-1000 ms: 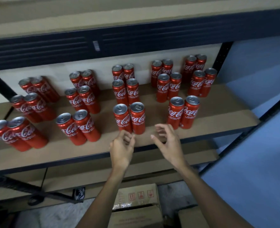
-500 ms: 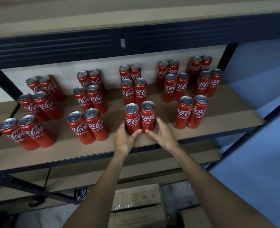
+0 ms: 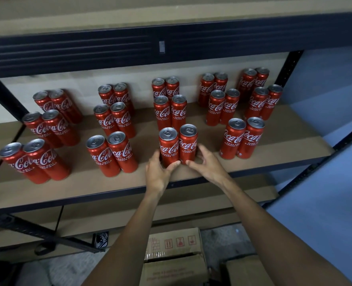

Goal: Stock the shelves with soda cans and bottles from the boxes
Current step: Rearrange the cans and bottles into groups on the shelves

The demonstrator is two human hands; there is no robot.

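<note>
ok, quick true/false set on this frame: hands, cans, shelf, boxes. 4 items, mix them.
1. The left hand and right hand both grip the front centre pair of red aluminium soda cans near its base. True.
2. The cans on the brown board shelf lie on their sides. False: every can in view stands upright, in pairs.
3. The rightmost column of cans holds three pairs. False: it holds two pairs, back and middle; the other four columns hold three.
4. A brown cardboard box sits below the shelf, between the forearms. True.
</note>
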